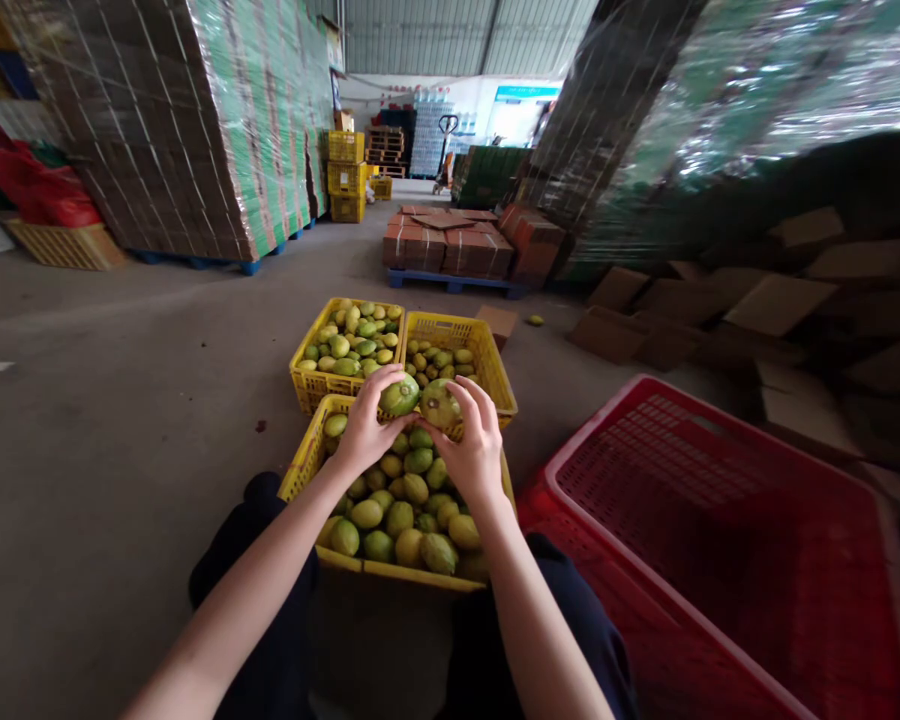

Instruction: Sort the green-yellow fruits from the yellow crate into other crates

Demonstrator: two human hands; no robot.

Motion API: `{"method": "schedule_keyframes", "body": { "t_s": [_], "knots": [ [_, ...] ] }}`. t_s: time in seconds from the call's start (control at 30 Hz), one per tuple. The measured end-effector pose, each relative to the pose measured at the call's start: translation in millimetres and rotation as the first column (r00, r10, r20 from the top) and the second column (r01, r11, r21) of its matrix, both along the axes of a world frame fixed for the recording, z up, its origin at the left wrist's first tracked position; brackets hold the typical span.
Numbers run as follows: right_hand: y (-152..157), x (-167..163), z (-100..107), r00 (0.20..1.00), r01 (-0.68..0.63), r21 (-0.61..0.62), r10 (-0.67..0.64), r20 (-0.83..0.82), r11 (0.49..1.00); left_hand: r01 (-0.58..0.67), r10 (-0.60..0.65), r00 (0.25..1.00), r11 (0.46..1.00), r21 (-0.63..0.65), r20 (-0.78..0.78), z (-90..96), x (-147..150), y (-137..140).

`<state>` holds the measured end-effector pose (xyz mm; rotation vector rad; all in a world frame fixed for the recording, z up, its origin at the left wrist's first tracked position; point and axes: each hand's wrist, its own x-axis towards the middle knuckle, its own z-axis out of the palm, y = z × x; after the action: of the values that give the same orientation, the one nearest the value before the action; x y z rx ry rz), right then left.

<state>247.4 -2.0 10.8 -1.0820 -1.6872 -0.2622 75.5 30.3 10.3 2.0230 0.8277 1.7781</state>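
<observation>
My left hand [369, 425] is closed round a green lemon [400, 396], its thumb underneath. Beside it, my right hand [471, 440] grips a yellower, brownish-green lemon [439, 404]. Both fruits are held up close together, above the near yellow crate [412, 577]. Green and yellow lemons [399, 520] fill much of that crate, which stands between my knees. Behind it are two more yellow crates: the left crate [297, 378] is heaped with lemons, while the right crate [493, 352] holds a lower layer of them.
A large red crate [607, 440] stands at my right. Flattened cardboard [780, 300] lies beyond it. A single lemon [535, 320] rests on the floor. Wrapped pallet stacks [255, 130] rise on both sides, and a low pallet of cartons [450, 245] sits ahead.
</observation>
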Motion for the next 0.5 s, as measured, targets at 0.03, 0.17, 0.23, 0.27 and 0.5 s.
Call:
{"method": "schedule_keyframes", "body": {
  "t_s": [0.03,0.17,0.23,0.27,0.5],
  "knots": [
    [0,0,0,1.000,-0.004,-0.011,0.004,-0.010,1.000,0.002,-0.002,1.000,1.000,0.007,0.004,-0.9,0,0],
    [-2,-4,4,0.978,-0.078,-0.090,0.058,-0.202,0.993,0.107,-0.063,0.971,0.977,-0.186,0.229,-2.2,6,0],
    [-4,-10,8,0.899,-0.184,-0.170,0.095,-0.428,0.968,0.282,-0.077,0.869,0.888,-0.363,0.488,-1.0,10,0],
    [-5,-13,9,0.821,-0.260,-0.203,0.106,-0.561,0.944,0.399,-0.059,0.787,0.808,-0.433,0.614,0.3,11,1],
    [-1,-27,14,0.090,-0.726,-0.089,-0.034,-0.995,0.682,0.854,0.255,0.344,0.316,-0.414,0.904,18.0,6,3]
  ]
}}
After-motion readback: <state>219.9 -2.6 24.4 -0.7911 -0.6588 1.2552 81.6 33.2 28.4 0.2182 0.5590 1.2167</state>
